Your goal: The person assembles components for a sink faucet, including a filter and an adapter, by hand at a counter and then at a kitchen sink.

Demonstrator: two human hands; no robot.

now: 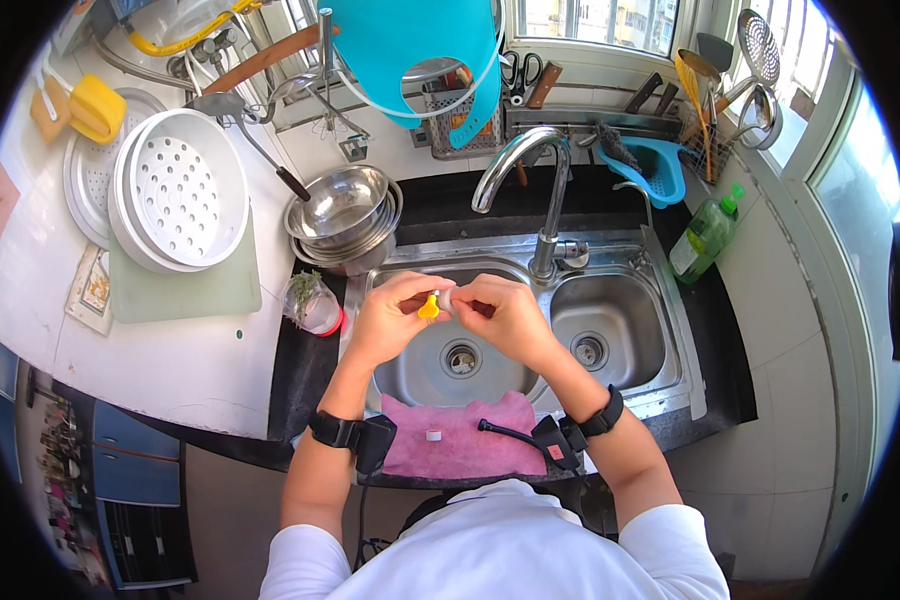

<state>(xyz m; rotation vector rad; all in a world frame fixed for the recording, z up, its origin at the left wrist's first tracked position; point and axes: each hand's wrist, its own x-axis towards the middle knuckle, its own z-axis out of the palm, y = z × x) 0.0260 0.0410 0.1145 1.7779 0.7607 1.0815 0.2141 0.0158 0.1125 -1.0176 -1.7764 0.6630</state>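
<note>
On my feed, the bare left hand (388,315) covers part of the small yellow piece (429,307), and the bare right hand (505,315) hides part of the small whitish piece (445,299) beside it (both too tiny for me to identify). I cannot make out what the little white cylinder (433,435) is. The turquoise bib-shaped sheet (370,45) leaves my view at the top; the white short-sleeved shirt (510,550), at the bottom.

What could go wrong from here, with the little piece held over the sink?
The small yellow piece in the left hand could slip into the sink basin, perhaps reaching the drain. The white piece on the pink cloth appears close to the left black wrist device, which might knock it.
</note>
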